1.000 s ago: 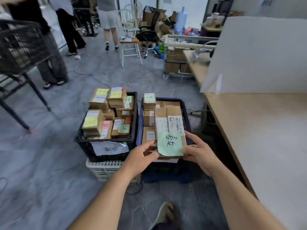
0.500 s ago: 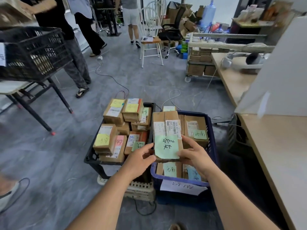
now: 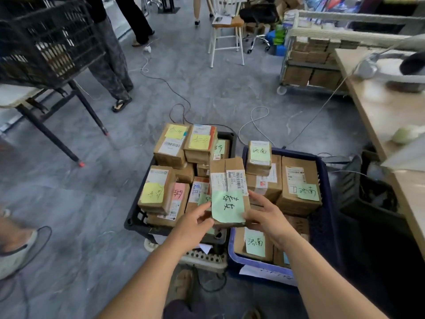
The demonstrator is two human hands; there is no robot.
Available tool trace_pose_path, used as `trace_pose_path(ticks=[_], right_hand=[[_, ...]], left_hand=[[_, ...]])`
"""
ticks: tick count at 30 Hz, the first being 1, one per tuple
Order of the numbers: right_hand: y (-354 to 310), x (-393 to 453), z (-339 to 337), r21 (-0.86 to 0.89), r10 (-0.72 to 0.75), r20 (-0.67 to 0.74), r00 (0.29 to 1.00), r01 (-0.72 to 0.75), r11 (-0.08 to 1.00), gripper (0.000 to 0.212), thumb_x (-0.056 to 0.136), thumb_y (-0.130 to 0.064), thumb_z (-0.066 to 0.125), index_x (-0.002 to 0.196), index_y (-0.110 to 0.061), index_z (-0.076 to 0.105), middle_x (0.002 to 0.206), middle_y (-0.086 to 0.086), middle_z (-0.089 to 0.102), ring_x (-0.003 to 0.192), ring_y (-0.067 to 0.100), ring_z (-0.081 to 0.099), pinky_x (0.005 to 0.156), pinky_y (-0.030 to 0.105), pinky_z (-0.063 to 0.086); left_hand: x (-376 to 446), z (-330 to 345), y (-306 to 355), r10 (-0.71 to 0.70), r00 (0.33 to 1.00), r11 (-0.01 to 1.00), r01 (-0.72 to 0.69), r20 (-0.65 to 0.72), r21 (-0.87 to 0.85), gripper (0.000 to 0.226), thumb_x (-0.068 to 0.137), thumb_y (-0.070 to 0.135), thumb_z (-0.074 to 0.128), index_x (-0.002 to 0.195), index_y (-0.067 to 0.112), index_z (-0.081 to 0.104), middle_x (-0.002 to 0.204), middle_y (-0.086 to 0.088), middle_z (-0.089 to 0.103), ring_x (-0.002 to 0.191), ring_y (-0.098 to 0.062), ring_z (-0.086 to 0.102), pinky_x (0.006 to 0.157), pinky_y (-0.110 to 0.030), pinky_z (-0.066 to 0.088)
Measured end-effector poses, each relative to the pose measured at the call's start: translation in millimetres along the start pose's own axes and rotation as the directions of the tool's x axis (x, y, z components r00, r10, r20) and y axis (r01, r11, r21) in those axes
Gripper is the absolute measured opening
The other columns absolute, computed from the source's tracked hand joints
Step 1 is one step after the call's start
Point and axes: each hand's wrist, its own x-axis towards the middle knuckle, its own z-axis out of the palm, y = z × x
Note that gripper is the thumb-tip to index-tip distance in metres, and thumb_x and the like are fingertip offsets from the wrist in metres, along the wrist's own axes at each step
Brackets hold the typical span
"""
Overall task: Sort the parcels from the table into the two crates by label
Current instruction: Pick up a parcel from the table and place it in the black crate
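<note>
Now both hands [image 3: 193, 224] grip parcel [image 3: 227, 180] (green-labelled)

Black crate [image 3: 134, 221] heaped high; blue crate [image 3: 326, 203] has front room.

There is a single wide-angle view, from the camera on my head, looking forward and steeply down over my forearms. My left hand [image 3: 193, 224] and right hand [image 3: 264, 217] sit close in at lower centre. Beyond them the black crate [image 3: 138, 217] and blue crate [image 3: 322, 217] stand on the floor [image 3: 69, 203]; the worktop [image 3: 377, 111] runs along the right edge.
</note>
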Motion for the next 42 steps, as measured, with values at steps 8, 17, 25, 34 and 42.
trace_pose_path(ticks=[8, 17, 25, 34, 42], right_hand=[[16.0, 46.5, 63.7, 0.027, 0.117, -0.049, 0.992, -0.116, 0.993, 0.058, 0.089, 0.002, 0.063, 0.132, -0.034, 0.047, 0.100, 0.007, 0.075, 0.090, 0.023, 0.072, 0.082, 0.039, 0.059], [51.0, 121.9, 134.6, 0.035, 0.211, -0.048, 0.976, -0.210, 0.977, 0.065, 0.088, 0.002, 0.064, 0.135, -0.039, 0.046, 0.102, 0.001, 0.075, 0.094, 0.019, 0.072, 0.088, 0.035, 0.058], [87.9, 170.0, 174.9, -0.040, 0.280, -0.083, 0.956, -0.284, 0.958, 0.071, 0.085, -0.002, 0.068, 0.141, -0.039, 0.044, 0.115, -0.006, 0.069, 0.108, 0.017, 0.065, 0.101, 0.039, 0.050], [102.6, 199.8, 189.0, -0.197, 0.306, -0.141, 0.942, -0.330, 0.923, 0.060, 0.094, -0.012, 0.060, 0.145, -0.036, 0.038, 0.119, -0.008, 0.066, 0.110, 0.014, 0.060, 0.093, 0.028, 0.048], [91.3, 201.5, 188.1, -0.300, 0.320, -0.159, 0.934, -0.354, 0.886, 0.065, 0.093, -0.017, 0.065, 0.147, -0.029, 0.032, 0.101, -0.021, 0.054, 0.101, 0.012, 0.057, 0.090, 0.029, 0.048]], left_hand=[[42.9, -49.3, -47.0, -0.052, 0.994, 0.997, 0.046, 0.093, 0.065, 0.053, 0.098, 0.020, 0.048, 0.146, 0.037, 0.032, 0.140, 0.013, 0.045, 0.088, 0.013, 0.044, 0.062, -0.005, 0.034], [103.9, -100.7, -107.4, -0.113, 0.986, 0.980, 0.090, 0.126, 0.179, 0.048, 0.101, 0.021, 0.042, 0.144, 0.039, 0.034, 0.138, 0.017, 0.046, 0.099, -0.004, 0.056, 0.064, -0.010, 0.043], [131.5, -122.2, -141.6, -0.085, 0.993, 0.978, 0.068, 0.078, 0.197, 0.046, 0.099, 0.021, 0.046, 0.144, 0.029, 0.040, 0.142, 0.008, 0.048, 0.122, -0.008, 0.050, 0.100, -0.024, 0.041], [145.4, -138.4, -169.5, 0.041, 0.999, 0.703, -0.012, -0.024, 0.711, 0.059, 0.096, 0.035, 0.047, 0.150, 0.024, 0.026, 0.158, 0.007, 0.017, 0.141, -0.017, 0.017, 0.114, -0.035, 0.024], [148.1, -139.7, -167.5, 0.053, 0.998, 0.699, -0.014, -0.032, 0.715, 0.057, 0.096, 0.035, 0.047, 0.149, 0.025, 0.028, 0.156, 0.008, 0.019, 0.140, -0.017, 0.018, 0.113, -0.033, 0.022]])
